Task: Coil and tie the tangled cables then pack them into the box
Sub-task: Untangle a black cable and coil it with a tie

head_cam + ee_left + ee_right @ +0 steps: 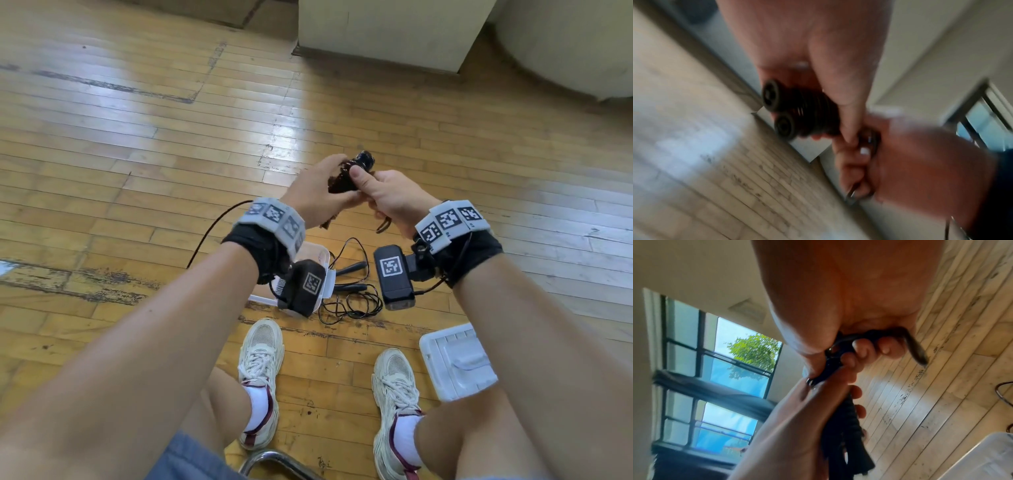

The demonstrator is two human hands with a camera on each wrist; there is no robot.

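I had both hands raised above the wooden floor [137, 144], meeting in front of me. My left hand [317, 192] was wrapped around a dark coiled cable bundle [346, 178], fingers curled round it from the side. The left wrist view, though blurred, showed the bundle's wound turns and two round black ends [777, 112] poking out past the fingers. My right hand [387, 198] was closed on the same bundle, thumb pressed on top, and a short loop of cord [383, 224] hung out below its palm. In the right wrist view the fingers [869, 347] were curled round a dark strand.

Down on the floor, just beyond my shoes [262, 359], a loose black cable [356, 301] lay in an untidy tangle. The clear plastic box [323, 260] sat touching that tangle's left side, mostly hidden behind my left wrist camera. Its white lid [455, 363] lay apart, near my right foot. A chrome chair frame [274, 459] showed at the bottom edge.
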